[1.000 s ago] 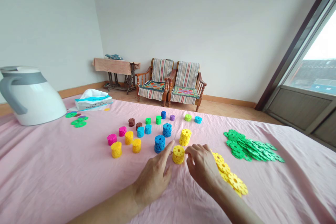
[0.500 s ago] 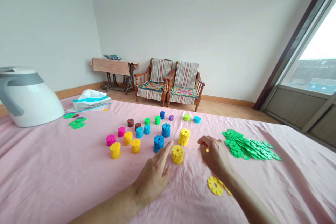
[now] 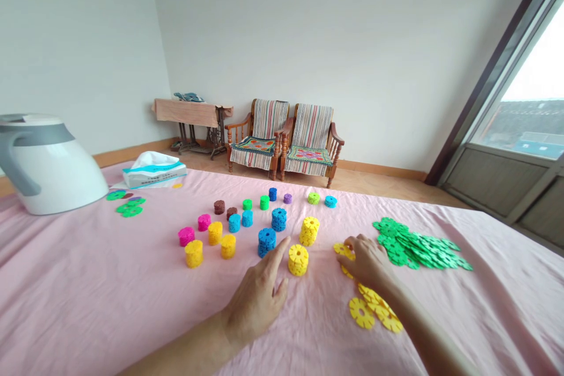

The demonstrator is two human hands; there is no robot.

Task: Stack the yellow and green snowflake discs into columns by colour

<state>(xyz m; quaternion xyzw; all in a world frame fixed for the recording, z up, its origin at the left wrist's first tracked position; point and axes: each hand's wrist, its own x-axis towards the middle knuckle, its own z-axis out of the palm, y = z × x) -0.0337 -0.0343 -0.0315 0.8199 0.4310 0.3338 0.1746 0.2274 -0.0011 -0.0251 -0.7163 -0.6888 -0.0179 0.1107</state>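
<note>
My left hand rests on the pink cloth, forefinger stretched out toward a short yellow stack of flower discs, close to it but just short of touching. My right hand lies palm down, fingers curled over the top of a row of loose yellow discs; whether it grips one is hidden. A taller yellow stack and a blue stack stand just behind.
Several more coloured stacks stand across the middle. A heap of green discs lies to the right. A white kettle and a tissue pack sit at far left, with a few green discs near them.
My right hand pulled away from the short yellow stack to the right and has come down on the loose yellow discs. My left hand has stayed put.
</note>
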